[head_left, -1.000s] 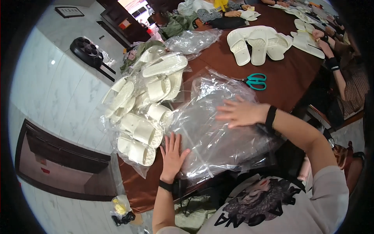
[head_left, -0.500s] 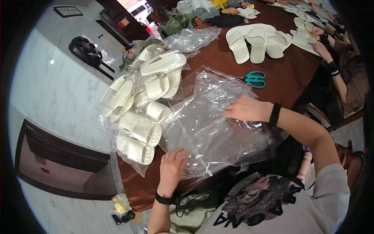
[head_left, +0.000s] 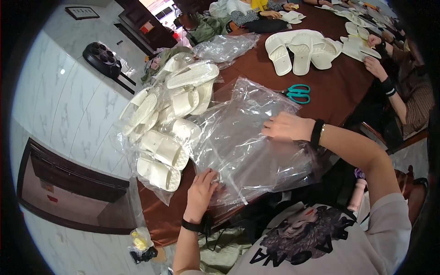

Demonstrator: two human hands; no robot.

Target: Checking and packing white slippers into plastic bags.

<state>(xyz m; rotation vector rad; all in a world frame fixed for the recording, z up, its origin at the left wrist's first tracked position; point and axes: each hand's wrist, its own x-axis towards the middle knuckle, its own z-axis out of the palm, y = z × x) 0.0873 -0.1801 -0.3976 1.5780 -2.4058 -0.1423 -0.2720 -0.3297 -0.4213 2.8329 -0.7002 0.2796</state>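
A large clear plastic bag [head_left: 247, 151] lies spread across the near part of the table, in front of me. My left hand [head_left: 200, 193] is at the bag's left edge, its bent fingers closed over the film; the thumb is hidden. On the bag's right side rests my right hand [head_left: 288, 126], fingers curled together against the plastic, fingertips pointing left. Left of the bag, several cream slippers [head_left: 162, 149] lie heaped, wrapped in clear film. Beyond my right hand, scissors with teal handles [head_left: 299, 93] lie beside the bag's far corner.
Unwrapped cream slippers [head_left: 301, 50] stand in a row on the brown tablecloth [head_left: 339, 78]. More crumpled clear film [head_left: 227, 47] lies at the far left. A co-worker's hand [head_left: 376, 68] handles slippers at the right. A pink bottle [head_left: 358, 195] is beside my right arm.
My left hand has shifted slightly up and its fingers have drawn closer together at the bag's edge. The film looks flatter. My right hand stays nearly in place.
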